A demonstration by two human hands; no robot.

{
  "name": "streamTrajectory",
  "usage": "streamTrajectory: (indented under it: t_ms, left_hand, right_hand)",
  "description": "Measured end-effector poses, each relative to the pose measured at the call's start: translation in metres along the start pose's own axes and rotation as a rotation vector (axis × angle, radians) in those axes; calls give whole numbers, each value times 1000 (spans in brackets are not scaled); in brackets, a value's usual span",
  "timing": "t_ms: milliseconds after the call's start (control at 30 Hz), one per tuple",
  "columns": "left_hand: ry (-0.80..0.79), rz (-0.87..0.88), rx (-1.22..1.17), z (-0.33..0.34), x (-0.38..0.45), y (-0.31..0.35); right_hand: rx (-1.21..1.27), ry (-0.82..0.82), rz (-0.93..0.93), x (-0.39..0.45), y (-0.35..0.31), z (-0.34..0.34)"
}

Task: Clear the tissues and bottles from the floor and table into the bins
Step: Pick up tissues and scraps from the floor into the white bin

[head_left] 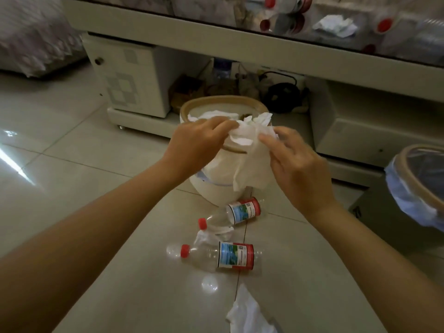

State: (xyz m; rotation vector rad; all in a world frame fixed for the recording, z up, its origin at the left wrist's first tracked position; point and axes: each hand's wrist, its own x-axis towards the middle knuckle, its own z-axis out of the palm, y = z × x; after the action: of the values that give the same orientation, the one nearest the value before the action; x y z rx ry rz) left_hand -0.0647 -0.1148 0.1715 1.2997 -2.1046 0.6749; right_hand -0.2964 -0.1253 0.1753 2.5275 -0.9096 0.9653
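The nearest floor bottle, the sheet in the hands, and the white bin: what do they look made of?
Nearest bottle: clear thin plastic, glossy; floor shows through, red cap, printed label.
Sheet, held by left hand and right hand: soft matte white tissue paper, crumpled and drooping.
White bin: probably smooth plastic, with a tan rim, possibly wood-look.

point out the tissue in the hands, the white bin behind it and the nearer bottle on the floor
tissue [249, 150], head view, on its hanging middle
white bin [216, 195], head view, on its lower wall
nearer bottle [230, 255], head view, on its label
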Motion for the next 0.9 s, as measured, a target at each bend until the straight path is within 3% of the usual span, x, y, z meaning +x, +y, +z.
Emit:
streamTrajectory:
  t_ms: [267, 400, 500, 600, 700, 800, 867, 900]
  left_hand:
    - [-64, -194, 47, 53, 33, -48]
    - [-343, -337, 66, 77, 45, -70]
    - [-588, -332, -34, 82, 41, -80]
    - [-587, -293, -100, 78, 30, -83]
    - [-576, -296, -59, 74, 20, -86]
    - [-529, -311, -49, 74, 15, -83]
    - [-521, -308, -52, 75, 13, -80]
    - [-526, -300, -49, 76, 13, -78]
  right_hand:
    - [-31, 128, 36, 80, 18, 26]
    - [-23, 174, 62, 115, 21, 48]
    - [-62, 160, 58, 129, 25, 66]
    - [-90, 104, 82, 130, 27, 82]
    - [-80, -112, 120, 120, 29, 103]
    - [195, -618, 260, 111, 32, 119]
    - [170, -938, 302, 109, 31, 122]
    - [132, -1003, 296, 109, 30, 122]
